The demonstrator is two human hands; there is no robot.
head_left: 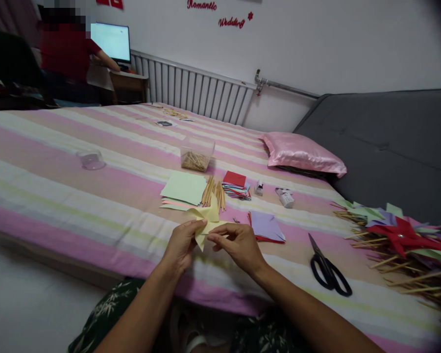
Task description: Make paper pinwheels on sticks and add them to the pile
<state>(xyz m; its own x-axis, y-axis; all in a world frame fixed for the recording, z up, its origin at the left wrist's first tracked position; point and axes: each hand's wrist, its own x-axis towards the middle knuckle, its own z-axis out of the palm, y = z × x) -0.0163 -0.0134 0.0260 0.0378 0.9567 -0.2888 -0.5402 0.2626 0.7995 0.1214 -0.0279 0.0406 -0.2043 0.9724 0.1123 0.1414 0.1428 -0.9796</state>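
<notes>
A pale yellow paper pinwheel (210,214), its blades folded and pointed, is held over the bed's near edge. My left hand (183,244) grips it from the left, thumb on top near the centre. On the other side my right hand (238,243) has thumb and index finger pinched close to the pinwheel's middle; what lies between those fingertips is too small to make out. Just beyond are a stack of pale green paper squares (183,187), a row of thin wooden sticks (213,191) and a stack of purple paper squares (266,226).
Black-handled scissors (329,274) lie right, before a pile of finished pinwheels (400,235). Farther back are red-topped paper squares (235,179), a small bottle (259,188), a clear box of sticks (196,156) and a pink pillow (303,153). A person (68,54) sits at a monitor.
</notes>
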